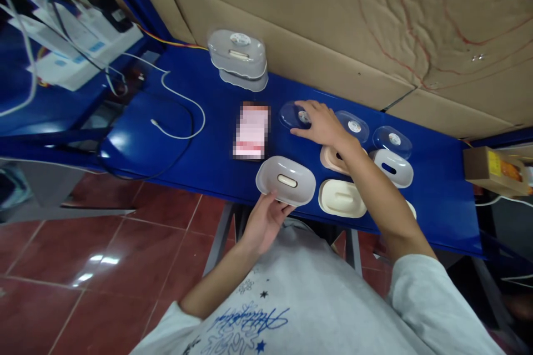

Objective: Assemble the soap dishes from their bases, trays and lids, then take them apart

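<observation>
My left hand (266, 222) grips the near edge of a grey oval soap dish (306, 180), thumb on the rim and fingers underneath. A small cream insert (287, 181) sits in the dish's middle. My right hand (320, 122) reaches across the table with thumb and fingers around a clear oval lid (288, 115) bearing a round sticker. Two more clear lids (352, 126) (392, 141) lie to its right. Below them are a peach tray (328, 157), partly behind my right forearm, a white slotted dish (402, 169) and a cream tray (342, 198).
A covered grey soap dish set (237, 61) stands at the back by the cardboard (291, 28). A phone (251, 131) with a blurred screen lies on the blue table (225, 172). Cables and a power strip (83, 55) are at left, a cardboard box (495, 172) at right.
</observation>
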Tool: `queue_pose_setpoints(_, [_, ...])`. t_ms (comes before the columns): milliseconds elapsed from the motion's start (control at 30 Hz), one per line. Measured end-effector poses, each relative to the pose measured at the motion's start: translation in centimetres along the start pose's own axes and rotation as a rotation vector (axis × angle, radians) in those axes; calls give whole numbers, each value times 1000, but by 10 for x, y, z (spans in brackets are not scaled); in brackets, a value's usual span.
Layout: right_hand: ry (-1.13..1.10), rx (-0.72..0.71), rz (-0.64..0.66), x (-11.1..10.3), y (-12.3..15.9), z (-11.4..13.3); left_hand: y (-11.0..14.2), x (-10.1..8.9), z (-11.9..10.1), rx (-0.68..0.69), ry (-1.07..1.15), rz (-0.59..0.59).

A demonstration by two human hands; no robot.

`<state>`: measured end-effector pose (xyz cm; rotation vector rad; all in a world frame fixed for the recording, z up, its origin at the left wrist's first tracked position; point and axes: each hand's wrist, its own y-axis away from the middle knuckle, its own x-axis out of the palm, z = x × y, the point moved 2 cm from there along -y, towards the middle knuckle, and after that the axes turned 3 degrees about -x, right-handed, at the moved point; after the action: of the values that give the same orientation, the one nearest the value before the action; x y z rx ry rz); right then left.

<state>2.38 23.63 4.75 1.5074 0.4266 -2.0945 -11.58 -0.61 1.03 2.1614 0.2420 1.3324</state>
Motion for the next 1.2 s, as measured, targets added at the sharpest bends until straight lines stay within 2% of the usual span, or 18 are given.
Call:
queue_pose_setpoints(100, [-142, -108, -135, -7, 54, 29, -4, 2, -1, -1, 15, 21])
queue_pose_setpoints(200, [-188, -176, -91, -4, 110, 62, -7, 4, -1, 3, 21, 45])
queue_pose_setpoints(267, [-156, -172, -83, 3, 134, 77, -8, 7, -1, 2, -2, 49])
queue_pose_setpoints(333, [-119, -163, -121, 12, 146, 84, -9, 9, 1, -13, -35, 54])
queue_pose_setpoints(500, [-224, -194, -148, 22, 147, 78, -11, 7, 6, -10, -107, 87])
queue_pose_setpoints(667, [-385, -296, -114, 11, 142, 66, -14, -1, 15, 87, -196, 133])
queue_pose_setpoints(733, [-410, -321, -105, 8, 140, 63, -13, -4, 18, 131, -227, 114])
queue_pose_setpoints(867, [-423, -332, -116, 8, 141, 61, -10, -8, 17, 194, -292, 54])
queue_pose_setpoints(1200, [-369, -335, -132, 8, 155, 61, -13, -23, 22, 226, -249, 98])
